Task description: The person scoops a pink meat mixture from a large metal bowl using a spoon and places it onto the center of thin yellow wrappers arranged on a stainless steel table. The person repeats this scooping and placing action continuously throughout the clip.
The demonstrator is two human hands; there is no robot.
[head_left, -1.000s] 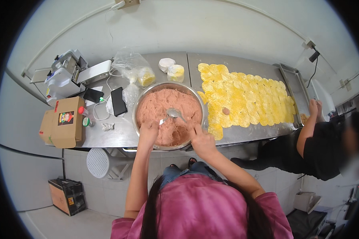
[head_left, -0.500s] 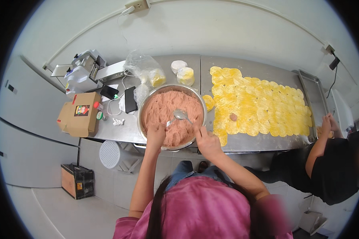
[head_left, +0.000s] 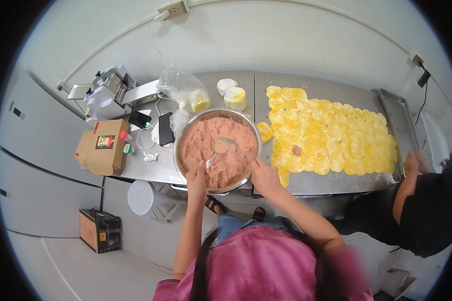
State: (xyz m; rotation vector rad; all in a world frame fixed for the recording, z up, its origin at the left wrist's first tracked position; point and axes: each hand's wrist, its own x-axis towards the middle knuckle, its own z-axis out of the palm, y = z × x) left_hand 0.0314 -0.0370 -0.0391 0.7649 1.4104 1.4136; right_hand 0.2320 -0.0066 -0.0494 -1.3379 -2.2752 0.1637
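A large metal bowl (head_left: pixel 258 131) of pink minced meat (head_left: pixel 201 131) stands at the table's front edge. Over the meat, my right hand (head_left: pixel 266 176) grips the handle of a metal spoon (head_left: pixel 228 140), and a lump of meat appears to sit on the spoon's bowl. Closed at the bowl's near left rim, my left hand (head_left: pixel 196 181) holds a small pale utensil (head_left: pixel 211 160) whose kind I cannot make out. Round yellow wrappers (head_left: pixel 331 135) overlap in a sheet to the right, one carrying a small meat portion (head_left: pixel 297 150). Another yellow round (head_left: pixel 264 132) lies beside the bowl.
Behind the bowl are a plastic bag (head_left: pixel 178 90) and wrapped wrapper stacks (head_left: pixel 234 99). A phone (head_left: pixel 165 129), cardboard box (head_left: pixel 105 143) and slicing machine (head_left: pixel 108 95) stand left. A metal tray (head_left: pixel 399 113) and a co-worker's hands (head_left: pixel 414 163) are at right. Below sits a stool (head_left: pixel 143 197).
The spoon's bowl looked bare and shiny before; now it seems to carry meat. My hands have shifted slightly, staying over the bowl. The whole view has moved a little.
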